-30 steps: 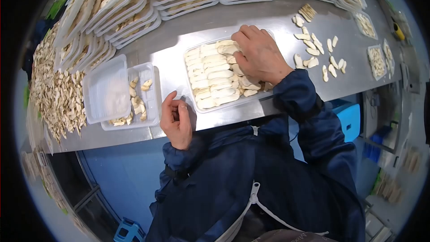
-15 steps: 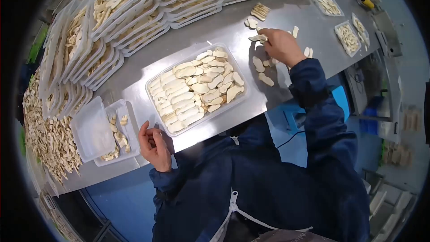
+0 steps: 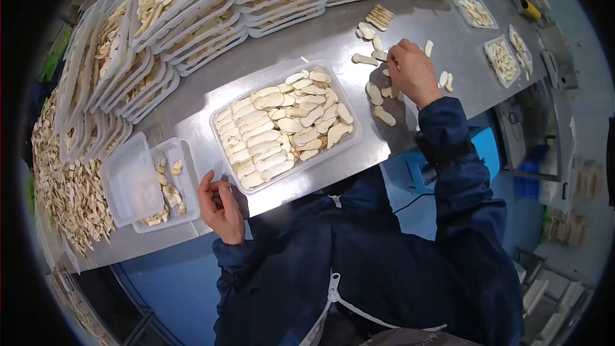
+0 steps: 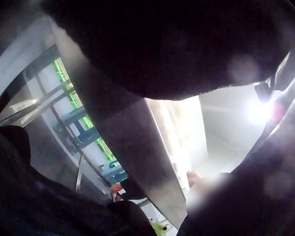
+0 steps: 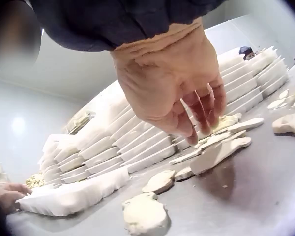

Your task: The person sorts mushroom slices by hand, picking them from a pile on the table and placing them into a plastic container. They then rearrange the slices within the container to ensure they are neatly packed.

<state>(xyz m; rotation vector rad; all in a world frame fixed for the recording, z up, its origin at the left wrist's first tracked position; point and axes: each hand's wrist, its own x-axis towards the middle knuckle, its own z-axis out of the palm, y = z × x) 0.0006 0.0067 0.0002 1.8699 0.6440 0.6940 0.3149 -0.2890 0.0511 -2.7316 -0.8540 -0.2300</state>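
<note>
My right hand [image 3: 415,75] is over loose pale mushroom slices [image 3: 375,94] on the right of the metal table. In the right wrist view its fingers and thumb point down, loosely bent with a gap between them. The fingertips [image 5: 192,139] are right at a cluster of slices [image 5: 220,155]. Left of it lies a shallow clear plastic tray [image 3: 301,164], with neat overlapping rows on its left side and looser slices on its right. My left hand [image 3: 223,210] rests at the table's front edge beside the tray's near corner, fingers relaxed and holding nothing.
Stacked trays of slices [image 3: 282,0] line the back. At the left are a big heap of slices [image 3: 67,186] and two small plastic boxes [image 3: 131,182], one holding a few pieces. Small filled trays [image 3: 501,59] stand at the far right, with a blue stool [image 3: 485,154] below.
My right hand has left the tray and moved right to the loose slices, shifting slightly since half a second ago. The left hand stays by the tray. The head view has turned.
</note>
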